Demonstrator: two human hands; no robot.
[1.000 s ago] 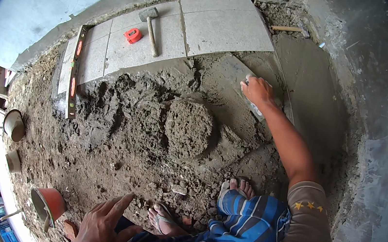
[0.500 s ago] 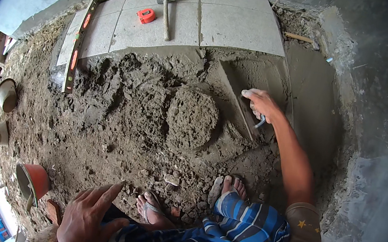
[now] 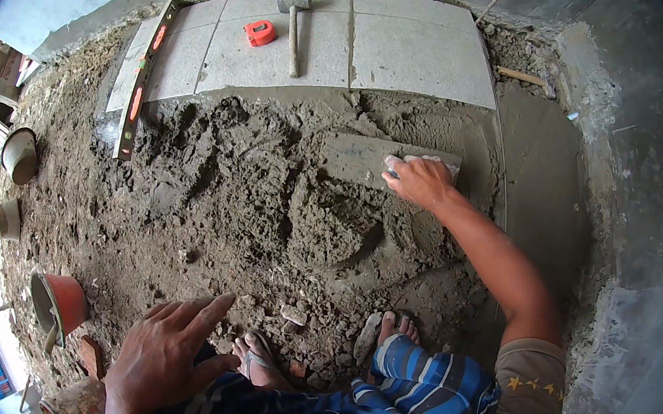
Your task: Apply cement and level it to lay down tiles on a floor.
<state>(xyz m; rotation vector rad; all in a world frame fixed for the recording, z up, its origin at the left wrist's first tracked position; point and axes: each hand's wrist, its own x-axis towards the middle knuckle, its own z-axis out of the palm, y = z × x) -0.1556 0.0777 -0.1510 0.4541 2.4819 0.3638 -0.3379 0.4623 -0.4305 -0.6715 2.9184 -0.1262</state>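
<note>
My right hand [image 3: 421, 181] grips a flat metal plastering trowel [image 3: 355, 157], its long blade lying crosswise on wet grey mortar [image 3: 406, 120] below the tiles [image 3: 418, 55]. Beside the blade, toward me, a lumpy mound of mortar [image 3: 325, 227] is partly spread. My left hand [image 3: 167, 344] hovers at the lower left by my knee, fingers apart with nothing in them. On the tiles lie a rubber mallet [image 3: 293, 39] and an orange tape measure [image 3: 260, 32]; a spirit level [image 3: 144, 78] rests across their left end onto the mortar.
Buckets [image 3: 61, 301] stand on rough soil at the left, near a brick piece [image 3: 92, 355]. A wooden-handled tool [image 3: 523, 77] lies beyond the tiles' right end. A taut string runs along the smooth mortar strip [image 3: 544, 185]. Walls [image 3: 644, 248] border the right and back. My feet [image 3: 261, 361] are below.
My right hand has moved left, turning the trowel from a slanting to a crosswise position over the mortar mound, whose top now looks broken. My left hand stays low, fingers apart.
</note>
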